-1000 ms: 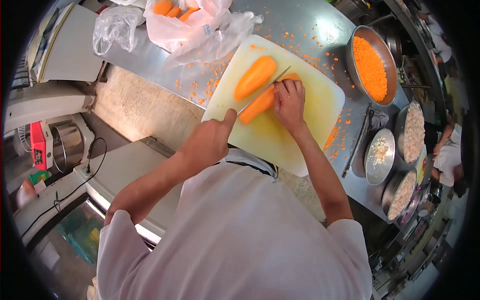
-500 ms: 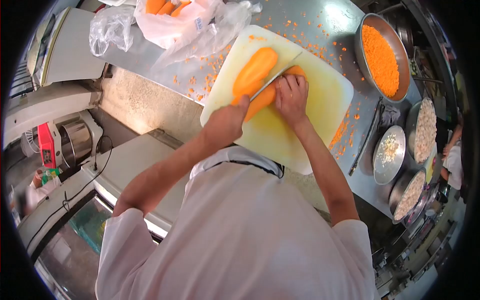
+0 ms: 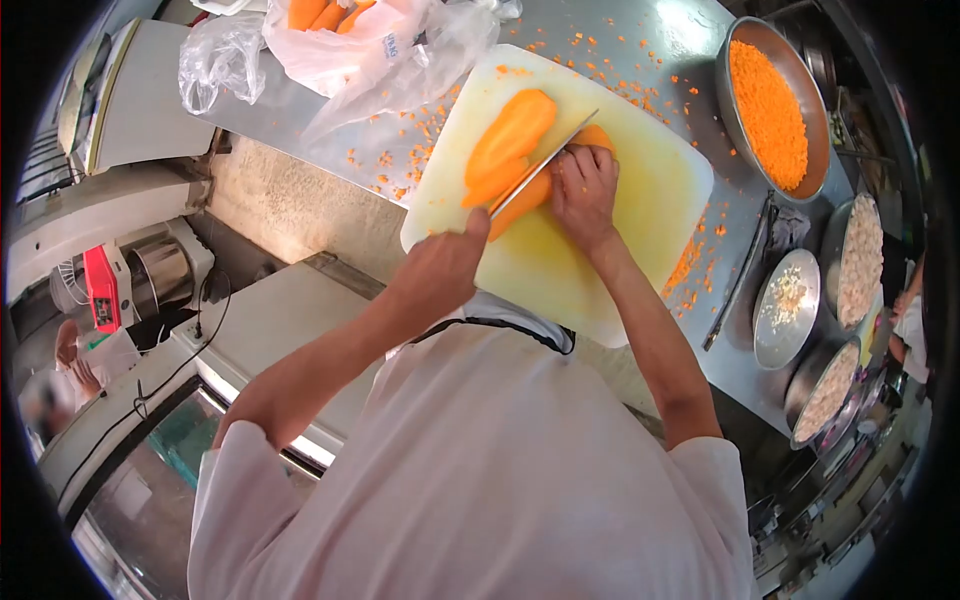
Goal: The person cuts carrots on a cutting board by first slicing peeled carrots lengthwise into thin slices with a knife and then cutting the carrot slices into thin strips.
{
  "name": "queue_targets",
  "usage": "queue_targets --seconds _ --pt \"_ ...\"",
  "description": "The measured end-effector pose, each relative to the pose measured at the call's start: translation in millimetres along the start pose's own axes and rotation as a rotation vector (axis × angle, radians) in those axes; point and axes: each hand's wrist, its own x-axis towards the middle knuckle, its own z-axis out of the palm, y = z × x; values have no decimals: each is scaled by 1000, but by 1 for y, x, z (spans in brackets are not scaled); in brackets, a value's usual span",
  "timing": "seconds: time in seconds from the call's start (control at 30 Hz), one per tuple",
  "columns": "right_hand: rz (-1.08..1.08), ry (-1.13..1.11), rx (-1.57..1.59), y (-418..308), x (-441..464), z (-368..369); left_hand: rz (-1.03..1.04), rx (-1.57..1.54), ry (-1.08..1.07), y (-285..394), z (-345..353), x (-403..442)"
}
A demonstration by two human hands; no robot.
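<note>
Now that a carrot slice [image 3: 496, 182] has been parted towards the loose carrot [image 3: 514, 126], one cut appears finished; on the cutting board [image 3: 636, 262], the worked carrot [image 3: 522, 206] is pinned by the right hand [image 3: 586, 192], the knife [image 3: 541, 167] gripped in the left hand [image 3: 444, 266].

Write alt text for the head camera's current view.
The left hand holds a knife at a carrot that the right hand steadies on a cutting board. Around it, a metal table holds a bag of carrots and a bowl of orange bits.
</note>
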Motion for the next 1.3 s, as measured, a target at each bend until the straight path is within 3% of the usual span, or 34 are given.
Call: queue_targets --seconds 0.07,0.2,0.3,0.37,0.5,0.7,0.77,1.1,1.3 --pt "-4 4 -5 1 -6 1 148 23 190 -11 23 31" --pt "-6 30 -20 3 -3 3 189 -80 223 -12 3 34" --pt "-6 39 -19 2 -3 3 157 -31 210 7 -17 -11" --pt "0 28 -6 1 -2 1 19 -55 23 11 -27 -34" --pt "19 23 20 -1 -3 1 -70 -53 -96 4 -19 -36" --pt "3 62 36 3 -4 3 133 13 175 -8 18 43" --pt "-1 57 64 2 -10 0 50 -40 119 -5 13 40" --pt "7 33 68 5 -5 -1 65 -24 81 8 -10 -42" --pt "23 29 80 6 -7 0 -35 13 1 6 11 -4"
